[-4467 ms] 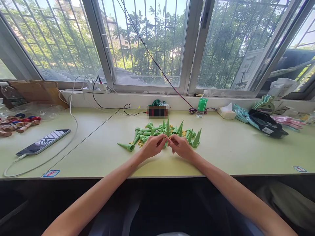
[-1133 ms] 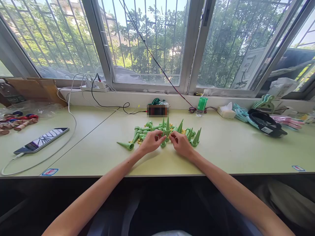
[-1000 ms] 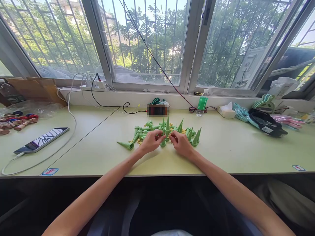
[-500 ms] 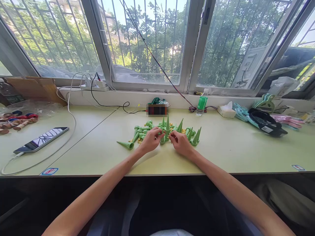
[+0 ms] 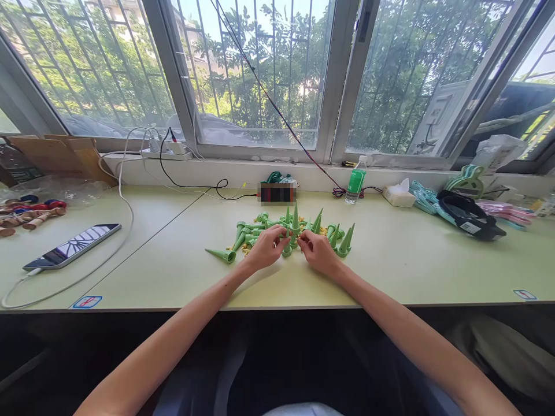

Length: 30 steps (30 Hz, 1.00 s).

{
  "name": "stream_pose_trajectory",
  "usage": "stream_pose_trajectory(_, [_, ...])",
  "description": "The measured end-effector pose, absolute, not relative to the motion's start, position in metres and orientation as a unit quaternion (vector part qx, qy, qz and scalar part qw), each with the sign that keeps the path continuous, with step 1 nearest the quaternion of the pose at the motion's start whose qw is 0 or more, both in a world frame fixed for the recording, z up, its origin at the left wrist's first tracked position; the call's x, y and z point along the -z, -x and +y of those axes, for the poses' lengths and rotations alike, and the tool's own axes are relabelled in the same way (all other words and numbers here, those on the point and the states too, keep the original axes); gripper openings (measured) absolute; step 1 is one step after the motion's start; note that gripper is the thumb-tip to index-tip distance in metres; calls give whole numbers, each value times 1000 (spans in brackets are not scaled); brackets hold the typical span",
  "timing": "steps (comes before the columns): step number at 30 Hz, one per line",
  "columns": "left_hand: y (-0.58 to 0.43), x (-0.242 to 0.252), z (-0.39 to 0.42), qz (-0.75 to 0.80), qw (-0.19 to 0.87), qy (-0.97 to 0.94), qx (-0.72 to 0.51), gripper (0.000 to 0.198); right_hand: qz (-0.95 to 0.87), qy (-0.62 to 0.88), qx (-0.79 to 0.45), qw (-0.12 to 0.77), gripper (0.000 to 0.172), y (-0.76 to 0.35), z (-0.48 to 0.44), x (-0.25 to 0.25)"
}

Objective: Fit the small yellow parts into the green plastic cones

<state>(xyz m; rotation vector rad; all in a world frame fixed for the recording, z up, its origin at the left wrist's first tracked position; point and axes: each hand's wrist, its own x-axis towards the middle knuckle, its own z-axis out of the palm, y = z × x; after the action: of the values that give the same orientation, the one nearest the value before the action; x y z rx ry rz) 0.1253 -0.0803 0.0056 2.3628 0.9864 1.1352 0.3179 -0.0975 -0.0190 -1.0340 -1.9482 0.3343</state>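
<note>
Near the middle of the table, my left hand [image 5: 265,249] is closed in a pinch beside several upright green plastic spikes. Facing it, my right hand [image 5: 319,252] also has thumb and fingertips pressed together. Whatever lies between the fingertips of either hand is too small or hidden to name. A tall green spike [image 5: 295,219] stands point up just behind the gap between the hands. To the left, another green spike [image 5: 221,255] lies on its side with its hollow end to the right. More upright spikes [image 5: 346,242] stand right of my right hand. Small yellow pieces [image 5: 324,231] are scattered among them.
The pale table [image 5: 173,277] holds a phone [image 5: 73,247] on a white cable at left. Behind the spikes sits a dark device [image 5: 276,195], partly blurred. A water bottle [image 5: 355,182], tissue pack [image 5: 399,195] and black strap-like item [image 5: 470,216] are at right.
</note>
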Motion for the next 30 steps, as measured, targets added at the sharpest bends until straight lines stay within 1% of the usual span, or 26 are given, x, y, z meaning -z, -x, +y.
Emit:
stream_pose_trajectory(4, [-125,-5,-80,363,160,-831,-391,13,-784,419,-131,438,16,-318,-98,19])
stream_pose_trajectory(9, [-123,-5,-79,400,146,-821,-382,18,-784,418,-132,440,16,-318,-97,19])
stream_pose_trajectory(15, [-121,-8,-82,437,145,-824,-331,19,-783,420,-133,439,17,-317,-98,17])
stream_pose_trajectory(30, [-120,-7,-81,416,171,-838,-308,19,-777,423,-136,445,15,-317,-98,19])
